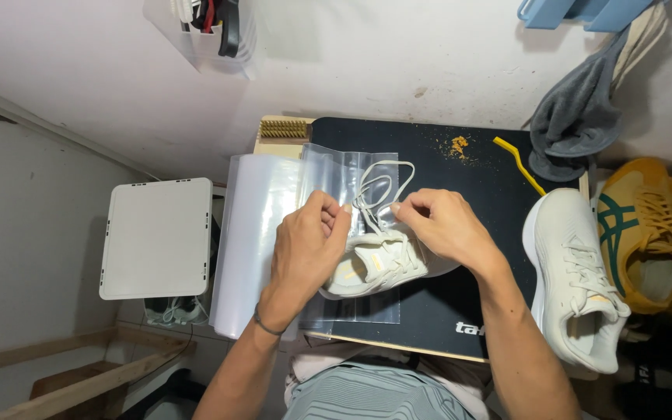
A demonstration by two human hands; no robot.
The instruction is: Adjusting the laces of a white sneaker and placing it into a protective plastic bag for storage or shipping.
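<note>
Black mat (476,202) covers the counter; a cream sneaker (379,268) lies on a clear plastic bag (336,175). Left hand (305,249) and right hand (445,229) each pinch its lace (379,183), not yet tied. Its mate (573,272) waits at three o'clock.

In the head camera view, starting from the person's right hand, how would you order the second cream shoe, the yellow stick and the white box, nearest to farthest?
From the right hand:
1. Second cream shoe, just to its right, at the mat's edge.
2. Yellow stick, up and to the right, on the dark mat.
3. White box, far off to the left, beyond the left hand.
</note>
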